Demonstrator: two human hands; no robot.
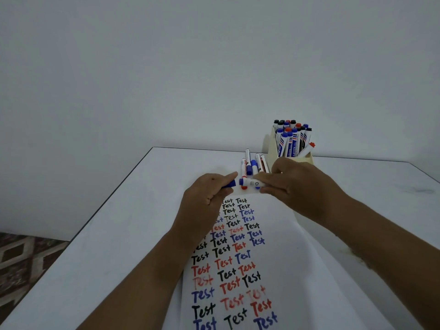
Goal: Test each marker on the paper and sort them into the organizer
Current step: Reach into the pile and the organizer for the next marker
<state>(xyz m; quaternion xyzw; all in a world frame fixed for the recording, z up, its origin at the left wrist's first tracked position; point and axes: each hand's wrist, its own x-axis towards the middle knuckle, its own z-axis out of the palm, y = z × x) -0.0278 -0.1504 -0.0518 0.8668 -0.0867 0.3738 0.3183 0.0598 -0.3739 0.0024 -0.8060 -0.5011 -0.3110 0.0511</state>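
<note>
1. White paper [238,270] on the bench [107,246] is carrying rows of "Test" – organizer [294,148] is standing packed.
2. Left hand [209,194] is gripping a blue cap [229,183], right hand [292,184] is pinching the marker [253,183] – few loose markers [253,163] waiting behind.

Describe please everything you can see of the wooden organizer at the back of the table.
The organizer is a pale box, apparently of light wood, with a sloped side wall. It stands upright near the table's far edge, close to the wall, behind the right hand, which hides its lower front. Many capped markers with black, blue and red caps stand packed inside; one red-capped marker leans out at the right.
</note>
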